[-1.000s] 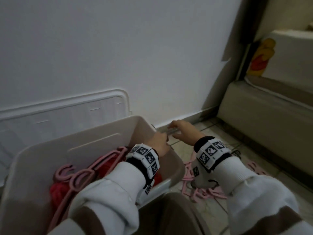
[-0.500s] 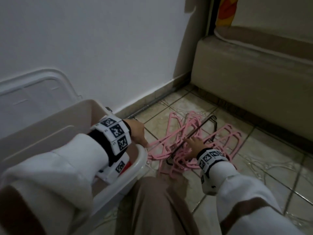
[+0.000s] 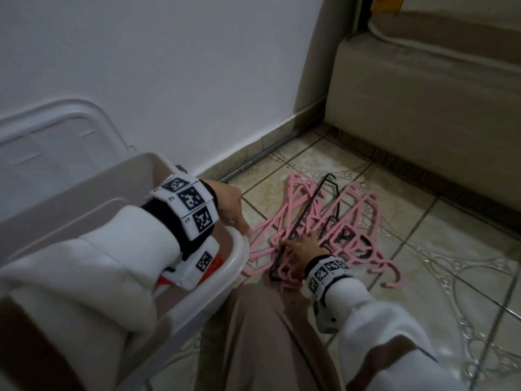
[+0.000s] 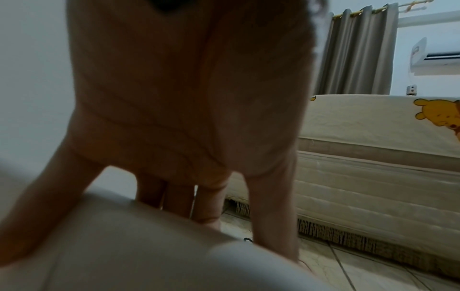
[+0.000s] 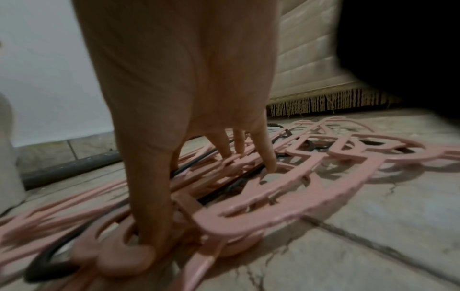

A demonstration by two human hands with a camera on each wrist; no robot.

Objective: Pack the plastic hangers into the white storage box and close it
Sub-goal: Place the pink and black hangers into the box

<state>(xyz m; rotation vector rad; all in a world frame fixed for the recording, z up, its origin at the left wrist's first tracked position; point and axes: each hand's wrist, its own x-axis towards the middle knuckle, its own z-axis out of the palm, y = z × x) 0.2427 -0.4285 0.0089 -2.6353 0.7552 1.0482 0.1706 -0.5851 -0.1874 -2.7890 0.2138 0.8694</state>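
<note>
Fingers (image 3: 308, 237) on hanger pile (image 3: 363, 221) beside box rim (image 3: 239, 263).

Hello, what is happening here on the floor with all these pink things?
A person is packing hangers into a white storage box. The right hand reaches down onto the tangled pile of pink hangers on the tiled floor, fingers spread. The left hand rests on the box rim. The lid leans against the wall, so the box is open.

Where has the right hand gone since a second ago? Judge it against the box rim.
Yes. The right hand moved from beside the white storage box rim down and rightward onto the pink hangers on the floor, fingers resting there.
</note>
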